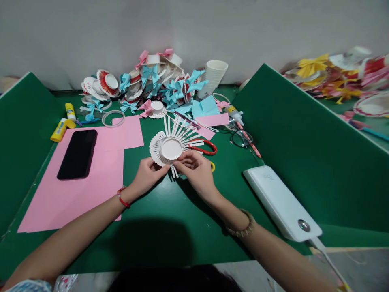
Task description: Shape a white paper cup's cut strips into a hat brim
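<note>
Both hands hold a white paper cup (171, 149) whose side is cut into many thin strips, its round base facing up toward me. On the left the strips are folded into a scalloped rim, while those at the top and right still stick out straight. My left hand (149, 173) pinches the lower left edge with thumb and fingers. At the lower right, my right hand (194, 168) has its thumb near the base and its fingers curled at the strips, partly hidden. Red-handled scissors (208, 147) lie just behind the right hand.
A black phone (78, 154) rests on pink paper (105, 194) at left, near glue sticks (59, 129). Finished paper-cup hats with bows (150, 77) pile up behind, beside stacked cups (214, 77). Glasses (242, 138) and a white power bank (279, 202) lie right, by a green partition (304, 142).
</note>
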`<act>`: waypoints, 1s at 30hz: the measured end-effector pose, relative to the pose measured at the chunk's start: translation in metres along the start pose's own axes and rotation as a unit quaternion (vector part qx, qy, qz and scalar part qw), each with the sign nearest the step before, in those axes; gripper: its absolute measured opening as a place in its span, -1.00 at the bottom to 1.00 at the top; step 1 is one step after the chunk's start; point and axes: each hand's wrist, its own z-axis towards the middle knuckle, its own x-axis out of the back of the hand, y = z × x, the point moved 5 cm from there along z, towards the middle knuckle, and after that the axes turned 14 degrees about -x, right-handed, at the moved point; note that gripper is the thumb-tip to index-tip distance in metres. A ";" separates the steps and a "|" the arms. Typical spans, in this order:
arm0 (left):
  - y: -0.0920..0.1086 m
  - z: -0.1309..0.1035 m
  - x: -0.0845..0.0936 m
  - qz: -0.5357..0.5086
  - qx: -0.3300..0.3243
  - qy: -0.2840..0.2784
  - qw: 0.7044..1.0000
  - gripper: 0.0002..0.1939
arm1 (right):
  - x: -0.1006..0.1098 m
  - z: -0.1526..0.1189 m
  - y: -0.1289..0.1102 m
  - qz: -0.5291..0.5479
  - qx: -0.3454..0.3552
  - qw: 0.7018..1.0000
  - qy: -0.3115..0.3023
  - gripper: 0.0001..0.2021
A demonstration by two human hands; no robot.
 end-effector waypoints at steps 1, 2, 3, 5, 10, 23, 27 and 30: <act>-0.002 0.000 0.000 -0.003 0.009 -0.004 1.000 -0.80 | -0.001 0.000 -0.001 -0.004 0.007 1.000 -0.001 -0.81; -0.004 0.000 0.001 -0.008 0.018 -0.008 1.000 -0.80 | -0.002 -0.001 -0.001 -0.008 0.014 1.000 -0.003 -0.82; -0.006 0.001 0.001 -0.014 0.027 -0.009 0.999 -0.79 | -0.003 -0.002 -0.001 -0.012 0.019 1.000 -0.006 -0.81; -0.010 0.001 0.003 -0.025 0.038 -0.006 0.999 -0.79 | -0.006 -0.003 -0.001 -0.028 0.026 0.999 -0.019 -0.81; -0.012 0.003 0.004 -0.043 0.039 -0.001 0.998 -0.80 | -0.009 -0.006 -0.001 -0.061 0.039 0.997 -0.032 -0.79; -0.007 0.003 0.005 -0.031 0.033 0.028 0.999 -0.83 | -0.009 -0.005 -0.001 -0.074 0.040 0.995 -0.044 -0.79; -0.002 0.004 0.005 -0.006 0.015 0.039 0.999 -0.86 | -0.006 -0.008 -0.009 -0.105 0.075 0.991 -0.015 -0.87; 0.002 0.004 0.006 0.026 0.004 0.049 0.998 -0.88 | -0.004 -0.011 -0.015 -0.095 0.095 0.991 -0.007 -0.93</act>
